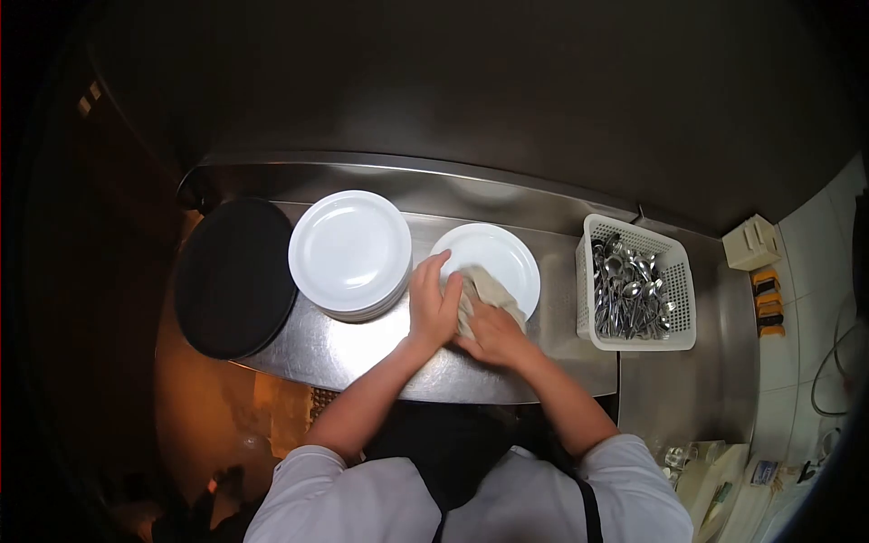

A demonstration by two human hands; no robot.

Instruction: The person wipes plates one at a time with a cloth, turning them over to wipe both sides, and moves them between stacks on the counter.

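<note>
The one view comes from the camera on my head, looking forward and steeply down over my own chest. My white shirt [344, 502] fills the bottom edge, my forearms [371, 398] run upward from it, and my left hand [433, 303] and right hand [494, 337] sit near the middle. The lens is near enough that the steel counter [557, 362] spans much of the width, between a dark round stack [237, 279] at the left and a white basket [634, 345] at the right. Across the top it faces a dark wall panel [434, 100]. Wide glass bows the straight edges and blackens the corners; the dim lower left is probably floor [199, 389].
</note>
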